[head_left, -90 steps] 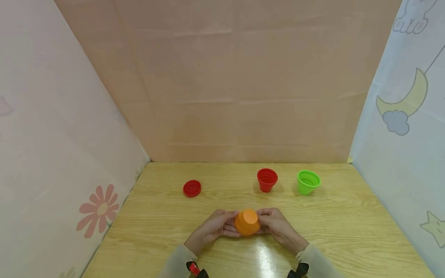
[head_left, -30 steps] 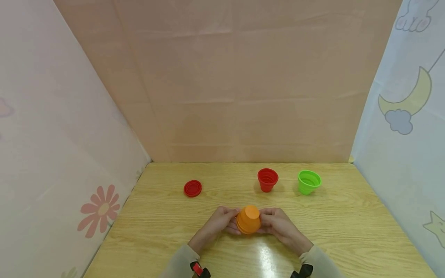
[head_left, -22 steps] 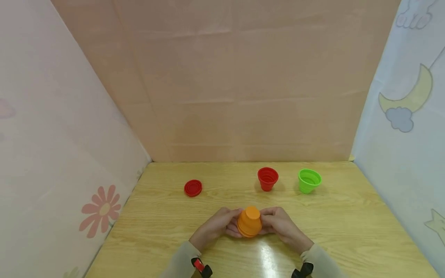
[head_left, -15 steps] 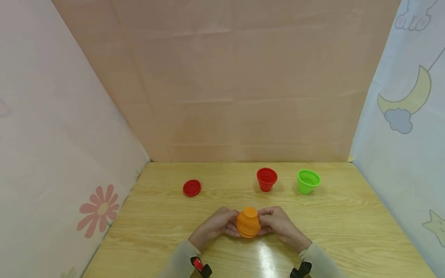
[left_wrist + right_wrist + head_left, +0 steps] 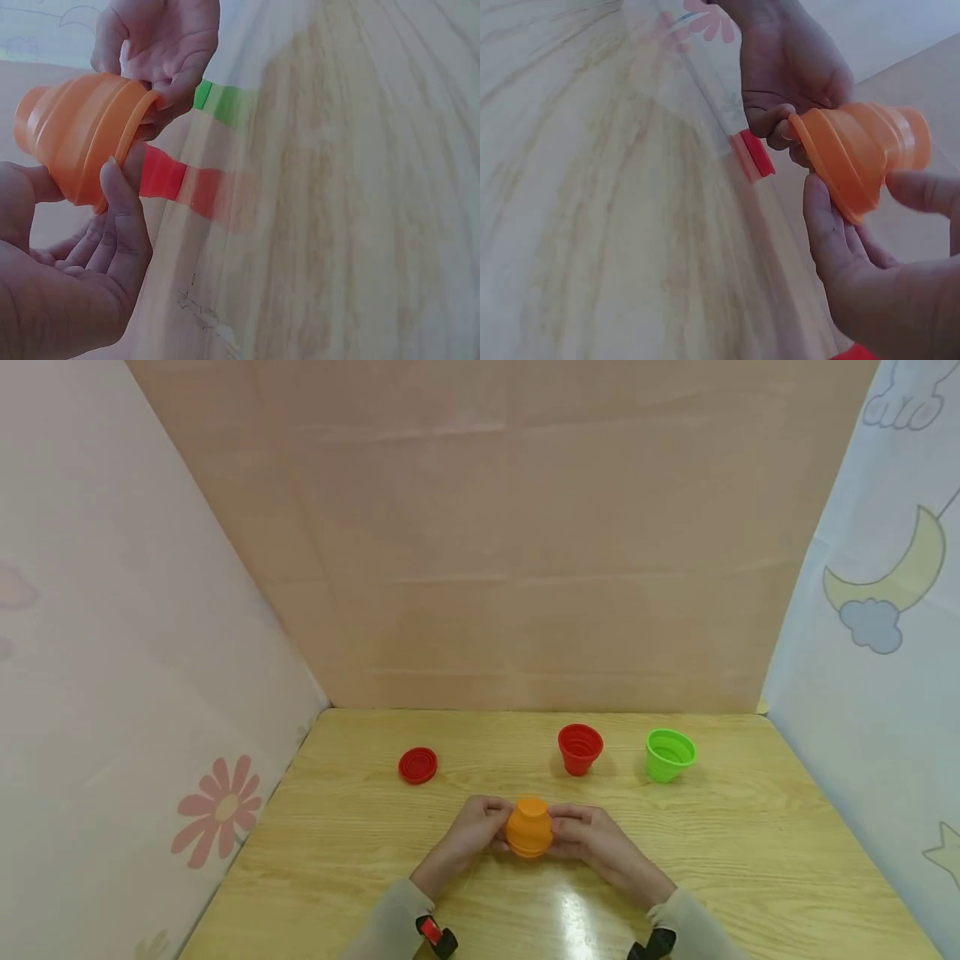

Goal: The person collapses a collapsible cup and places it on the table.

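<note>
An orange collapsible cup [image 5: 529, 828] is held between both hands above the table, its wide rim down and its small base up. The left hand [image 5: 474, 831] grips its left side, thumb on the wall and fingers at the rim. On the opposite side the right hand [image 5: 592, 839] pinches it in the same way. Both wrist views show the orange cup [image 5: 86, 139] from the side with its stepped rings extended. In the right wrist view the right thumb presses the wall of the cup [image 5: 859, 154] near the narrow part.
Toward the back of the wooden table [image 5: 337, 843] stand an upright red cup [image 5: 580, 749] and a green cup [image 5: 670, 755]. A flattened red cup [image 5: 417, 766] lies at the back left. Printed cloth walls border the sides, with a brown sheet [image 5: 510, 552] behind.
Both hands still hold the orange cup. It has moved slightly up and left, and its base has tilted away. Compared with three seconds ago, its stepped wall looks taller. The other cups stay put.
</note>
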Tool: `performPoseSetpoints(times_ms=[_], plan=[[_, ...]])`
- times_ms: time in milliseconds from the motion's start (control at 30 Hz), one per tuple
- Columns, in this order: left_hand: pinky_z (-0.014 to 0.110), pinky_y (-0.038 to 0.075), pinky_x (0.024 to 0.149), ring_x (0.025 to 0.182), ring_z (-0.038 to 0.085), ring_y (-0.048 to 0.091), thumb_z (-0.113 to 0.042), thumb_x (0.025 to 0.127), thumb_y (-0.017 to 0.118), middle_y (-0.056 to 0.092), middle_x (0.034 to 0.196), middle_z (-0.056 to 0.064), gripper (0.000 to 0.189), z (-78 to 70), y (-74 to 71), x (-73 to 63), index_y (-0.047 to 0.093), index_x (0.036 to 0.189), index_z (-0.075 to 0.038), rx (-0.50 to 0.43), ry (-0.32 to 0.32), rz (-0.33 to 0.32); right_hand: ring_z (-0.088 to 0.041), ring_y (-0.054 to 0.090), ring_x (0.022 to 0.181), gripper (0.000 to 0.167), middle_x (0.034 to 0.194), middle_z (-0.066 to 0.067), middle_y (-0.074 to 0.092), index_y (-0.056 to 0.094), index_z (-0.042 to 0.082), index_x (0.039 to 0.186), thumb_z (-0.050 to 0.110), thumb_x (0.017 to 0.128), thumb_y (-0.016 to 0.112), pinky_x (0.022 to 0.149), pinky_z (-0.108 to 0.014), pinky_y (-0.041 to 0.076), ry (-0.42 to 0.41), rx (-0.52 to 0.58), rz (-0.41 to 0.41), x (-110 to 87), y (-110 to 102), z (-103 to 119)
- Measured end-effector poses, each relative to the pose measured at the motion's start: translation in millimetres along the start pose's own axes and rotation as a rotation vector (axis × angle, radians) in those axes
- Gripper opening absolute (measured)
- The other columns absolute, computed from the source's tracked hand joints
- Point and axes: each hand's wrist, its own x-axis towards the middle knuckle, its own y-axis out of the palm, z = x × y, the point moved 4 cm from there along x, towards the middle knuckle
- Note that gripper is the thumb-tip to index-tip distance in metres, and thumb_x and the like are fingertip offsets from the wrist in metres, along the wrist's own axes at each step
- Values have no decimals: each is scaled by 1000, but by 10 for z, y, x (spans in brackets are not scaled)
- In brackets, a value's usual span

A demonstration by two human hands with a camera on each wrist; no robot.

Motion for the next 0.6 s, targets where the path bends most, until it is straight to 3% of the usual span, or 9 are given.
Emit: performPoseSetpoints(times_ms=[200,400,600], plan=[[23,64,63,69,10,68,-17,109,57,78,97,9,27,-11,-14,-5,71,119,4,23,7,-44,-17,70,118,59,129,-3,70,40,-12,151,4,101,66,106,-35,60,-17,62,87,-1,4,4],[20,60,60,71,9,67,-17,108,57,79,99,10,27,11,-9,-8,72,118,4,67,28,-55,-16,68,116,69,129,-5,68,40,-9,152,7,95,76,102,-30,60,41,3,31,13,2,-46],[20,59,60,72,9,66,-19,109,57,79,101,9,27,33,-2,-18,72,119,2,90,7,-77,-18,68,117,75,132,-9,66,38,-8,154,8,94,79,101,-32,61,63,-9,-4,24,16,-52]])
